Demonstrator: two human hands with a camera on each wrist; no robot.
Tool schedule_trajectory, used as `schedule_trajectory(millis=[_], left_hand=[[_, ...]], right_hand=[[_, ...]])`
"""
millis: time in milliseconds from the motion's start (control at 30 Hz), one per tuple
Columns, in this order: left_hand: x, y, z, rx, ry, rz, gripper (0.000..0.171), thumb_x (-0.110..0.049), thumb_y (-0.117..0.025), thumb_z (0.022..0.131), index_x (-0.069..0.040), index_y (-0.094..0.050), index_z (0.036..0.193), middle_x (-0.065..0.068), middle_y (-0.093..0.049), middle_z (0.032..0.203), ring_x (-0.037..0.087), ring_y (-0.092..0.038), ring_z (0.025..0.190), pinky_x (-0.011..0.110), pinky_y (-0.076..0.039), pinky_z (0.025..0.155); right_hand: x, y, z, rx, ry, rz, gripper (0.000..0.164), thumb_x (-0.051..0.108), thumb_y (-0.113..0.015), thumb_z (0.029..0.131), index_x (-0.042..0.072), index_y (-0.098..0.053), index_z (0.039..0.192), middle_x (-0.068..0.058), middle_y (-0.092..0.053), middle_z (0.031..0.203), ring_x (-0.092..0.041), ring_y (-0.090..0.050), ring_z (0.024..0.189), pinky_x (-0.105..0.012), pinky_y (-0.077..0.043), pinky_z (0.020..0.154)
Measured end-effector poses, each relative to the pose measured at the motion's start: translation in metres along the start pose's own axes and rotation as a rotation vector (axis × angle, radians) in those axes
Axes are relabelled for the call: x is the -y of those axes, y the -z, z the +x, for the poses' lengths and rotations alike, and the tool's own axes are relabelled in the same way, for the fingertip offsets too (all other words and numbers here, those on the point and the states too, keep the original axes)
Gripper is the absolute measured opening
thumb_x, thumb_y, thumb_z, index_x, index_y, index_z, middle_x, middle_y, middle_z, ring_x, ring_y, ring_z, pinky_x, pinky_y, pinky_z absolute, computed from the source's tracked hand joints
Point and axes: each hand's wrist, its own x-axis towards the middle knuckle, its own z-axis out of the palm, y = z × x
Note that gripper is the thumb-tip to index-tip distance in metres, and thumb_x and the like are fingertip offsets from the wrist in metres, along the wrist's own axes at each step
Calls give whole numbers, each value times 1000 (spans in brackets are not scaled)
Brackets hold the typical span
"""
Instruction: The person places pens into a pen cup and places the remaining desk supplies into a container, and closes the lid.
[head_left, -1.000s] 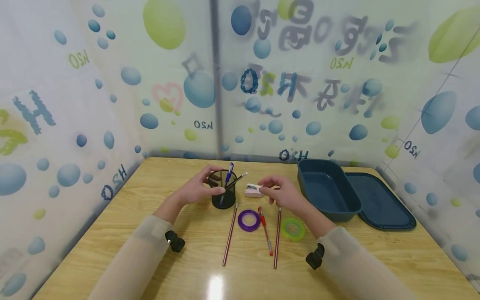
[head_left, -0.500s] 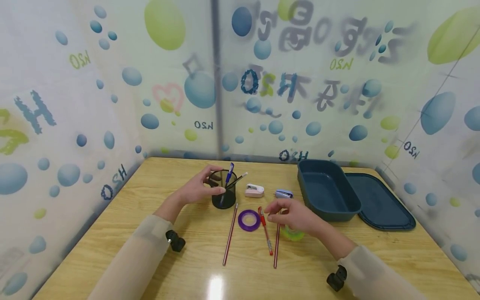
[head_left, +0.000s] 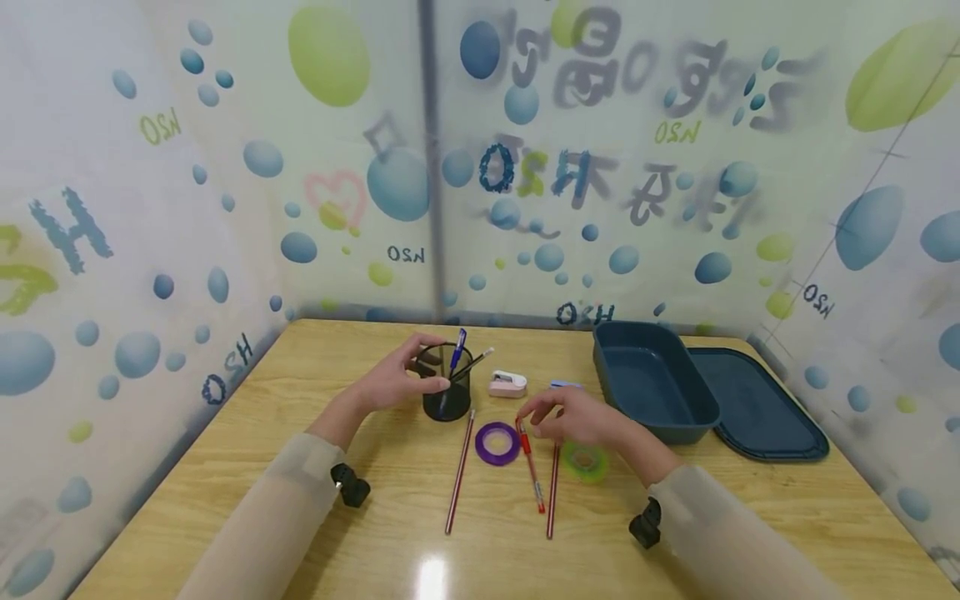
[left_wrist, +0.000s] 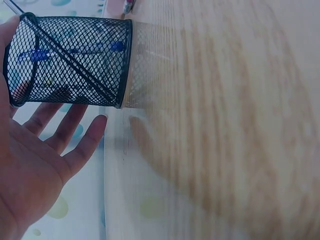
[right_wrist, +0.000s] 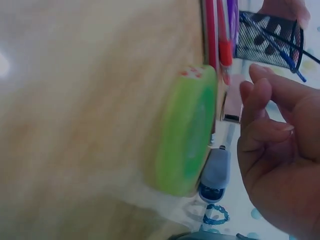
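Observation:
My left hand (head_left: 392, 377) holds a black mesh pen cup (head_left: 447, 404), thumb on the near side and fingers round the back. A blue pen (head_left: 458, 350) and a dark pencil (head_left: 474, 363) lean inside the cup. My right hand (head_left: 576, 417) hovers over the head of a red pen (head_left: 533, 471), fingers bent and nothing between them. In the right wrist view its fingertips stand a little apart from the red pen (right_wrist: 225, 50). Below that hand lie a green tape roll (head_left: 586, 461) and a dark red pencil (head_left: 552, 496).
A purple tape roll (head_left: 497, 443) and another dark red pencil (head_left: 460, 475) lie between the hands. Behind them sit a pink stapler (head_left: 507, 384) and a blue stapler (right_wrist: 216, 167), partly hidden in the head view. An open dark blue box (head_left: 697, 408) and its lid (head_left: 772, 417) stand right.
My right hand has left the pink stapler, which stays on the table, and has come nearer and down to the red pen. The left hand keeps its hold on the cup.

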Motion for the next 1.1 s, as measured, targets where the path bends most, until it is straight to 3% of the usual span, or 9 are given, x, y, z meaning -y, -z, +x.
schedule_trajectory(millis=[367,833,1100], left_hand=[[-2,-5,-2,9,1,-13,74,-43,-83,98,-32,-45,160,12,-54,154,42,-53,141,60,-48,112],[-5,-2,-2,1,4,8,76,-45,-83,98,-31,-44,162,14,-52,158,45,-51,144,62,-48,112],[-1,-2,-1,-11,-4,2,74,-43,-83,98,-32,-45,161,14,-53,156,44,-53,143,61,-48,112]], right_hand=[[3,6,21,84,-73,-100,30,7,-79,100,19,-82,128,-3,-76,117,-18,-66,83,-30,-58,73],[1,7,24,55,-119,-111,18,7,-83,97,17,-81,111,-3,-71,101,-19,-63,83,-30,-56,73],[1,9,24,76,-119,-139,20,8,-83,96,23,-82,111,-2,-69,113,-21,-62,98,-32,-56,81]])
